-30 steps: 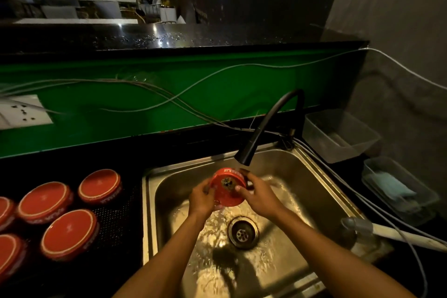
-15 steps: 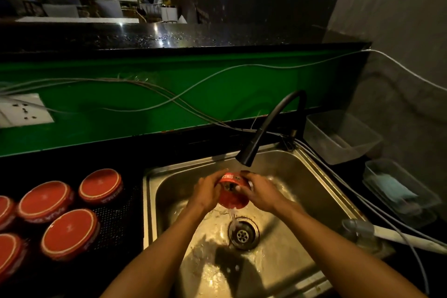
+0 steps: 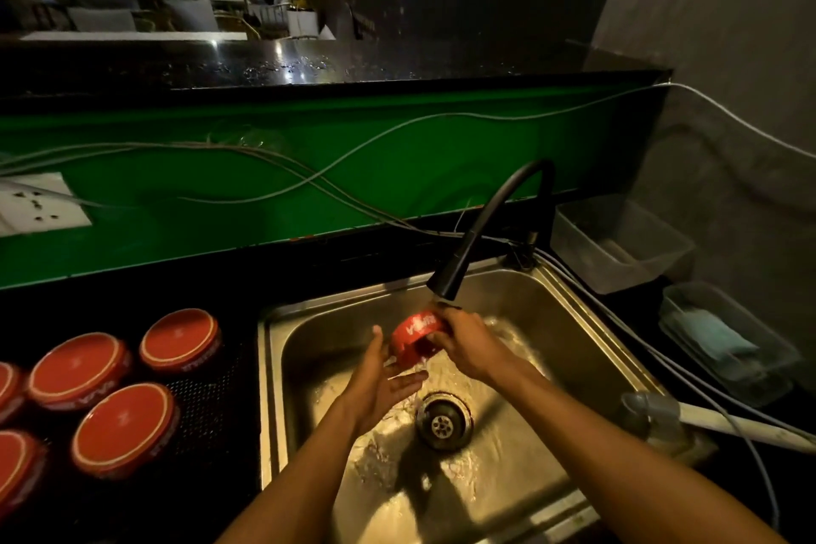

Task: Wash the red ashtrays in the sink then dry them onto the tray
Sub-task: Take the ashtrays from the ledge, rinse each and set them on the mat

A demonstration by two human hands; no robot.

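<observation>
L hand (image 3: 379, 384): let go of ashtray, now flat-open below it, palm up, fingertips just touching its lower edge
R hand (image 3: 463, 340): now holds ashtray (image 3: 417, 338) alone, was 2-handed grip
Ashtray: tilted, side wall w/ lettering up, under tap (image 3: 446, 283); 1 s ago its inside faced viewer

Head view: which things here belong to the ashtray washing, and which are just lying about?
Job:
- round red ashtray under the running black faucet, in the right hand's grip
- left hand, open beside it
- steel sink
- upturned red ashtrays on the black tray

Lying about:
- clear plastic tubs
- grey cables
- white wall socket
</observation>
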